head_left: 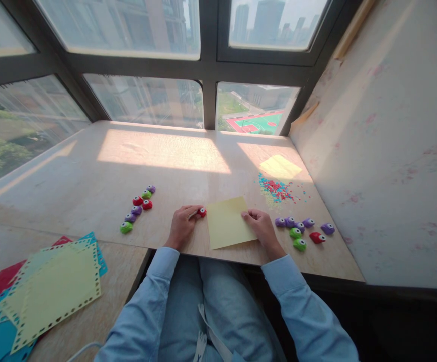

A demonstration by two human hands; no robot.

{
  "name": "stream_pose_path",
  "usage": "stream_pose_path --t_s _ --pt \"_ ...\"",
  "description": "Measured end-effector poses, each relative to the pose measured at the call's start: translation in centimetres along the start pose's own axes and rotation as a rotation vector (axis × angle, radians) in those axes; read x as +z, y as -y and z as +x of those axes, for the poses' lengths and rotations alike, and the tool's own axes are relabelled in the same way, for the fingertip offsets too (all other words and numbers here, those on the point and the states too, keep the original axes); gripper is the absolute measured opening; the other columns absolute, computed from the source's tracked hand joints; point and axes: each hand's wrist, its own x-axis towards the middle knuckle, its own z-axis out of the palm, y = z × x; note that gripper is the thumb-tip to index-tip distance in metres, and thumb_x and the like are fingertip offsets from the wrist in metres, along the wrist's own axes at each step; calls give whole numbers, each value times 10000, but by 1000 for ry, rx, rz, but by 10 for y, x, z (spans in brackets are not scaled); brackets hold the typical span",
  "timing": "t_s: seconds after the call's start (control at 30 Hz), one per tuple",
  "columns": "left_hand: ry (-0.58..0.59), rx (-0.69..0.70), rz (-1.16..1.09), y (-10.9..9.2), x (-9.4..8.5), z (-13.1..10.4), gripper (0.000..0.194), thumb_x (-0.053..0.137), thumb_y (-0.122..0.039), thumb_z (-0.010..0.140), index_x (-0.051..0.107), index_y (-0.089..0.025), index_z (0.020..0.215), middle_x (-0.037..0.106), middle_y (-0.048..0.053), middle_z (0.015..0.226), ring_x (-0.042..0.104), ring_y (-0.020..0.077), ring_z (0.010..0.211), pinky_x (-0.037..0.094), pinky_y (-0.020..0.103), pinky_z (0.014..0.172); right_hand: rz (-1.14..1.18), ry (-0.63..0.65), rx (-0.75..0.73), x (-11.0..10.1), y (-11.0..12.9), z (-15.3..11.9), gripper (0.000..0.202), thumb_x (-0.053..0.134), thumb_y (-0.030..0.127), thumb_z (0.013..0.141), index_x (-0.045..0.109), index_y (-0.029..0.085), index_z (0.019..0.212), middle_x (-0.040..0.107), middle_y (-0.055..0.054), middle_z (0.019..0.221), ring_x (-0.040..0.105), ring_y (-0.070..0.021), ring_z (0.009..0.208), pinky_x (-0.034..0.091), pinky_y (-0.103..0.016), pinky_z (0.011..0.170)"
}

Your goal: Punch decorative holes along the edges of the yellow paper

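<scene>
Your left hand (183, 224) grips a red punch (202, 212) just beside a yellow sheet (228, 224). Your right hand (262, 227) pinches that sheet by its right edge.

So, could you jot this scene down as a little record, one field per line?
Left hand: holds a red punch by the yellow sheet's left edge; contact unclear
Right hand: holds the yellow sheet by its right edge
Left group: purple, green and red punches
Right group: same three colours
Paper bits: scattered, mostly red and blue
Second sheet: yellow, just beyond the bits
Stack: yellow, blue and red sheets, top one holed along its edges
</scene>
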Motion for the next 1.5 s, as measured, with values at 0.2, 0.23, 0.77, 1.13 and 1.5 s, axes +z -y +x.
stream_pose_path --t_s 0.2,0.23,0.77,1.13,1.5 --pt "3 3 21 -4 -1 1 221 619 -233 841 729 -257 1031 744 31 1042 660 217 999 511 404 942 47 62 31 -2 -2 0 355 629 486 729 726 149 780 701 -31 714 586 -185 626 413 -254 535" --pt "5 9 19 -5 -1 1 218 622 -235 839 729 -254 1028 745 30 1039 660 218 997 511 405 940 55 70 39 -2 -1 -1 355 635 484 725 727 146 781 704 -34 717 588 -187 626 415 -255 536" --pt "-5 88 -8 -7 -1 0 216 552 -272 900 734 -224 1005 742 59 1004 668 199 931 525 365 881 95 29 87 1 8 -5 372 654 485 709 746 133 791 705 -40 698 592 -192 596 414 -262 519" --pt "-2 113 4 -11 -7 -5 182 602 -288 882 727 -235 1002 742 45 1001 657 208 972 511 371 902 82 4 108 2 7 -7 351 652 480 734 741 144 781 724 -51 740 612 -216 623 436 -272 522" --pt "11 93 6 -10 -10 -8 190 627 -312 889 717 -243 1041 742 51 1017 644 223 1040 486 429 938 94 8 269 2 13 -12 455 697 542 736 762 158 972 761 -53 808 688 -259 689 525 -311 557"
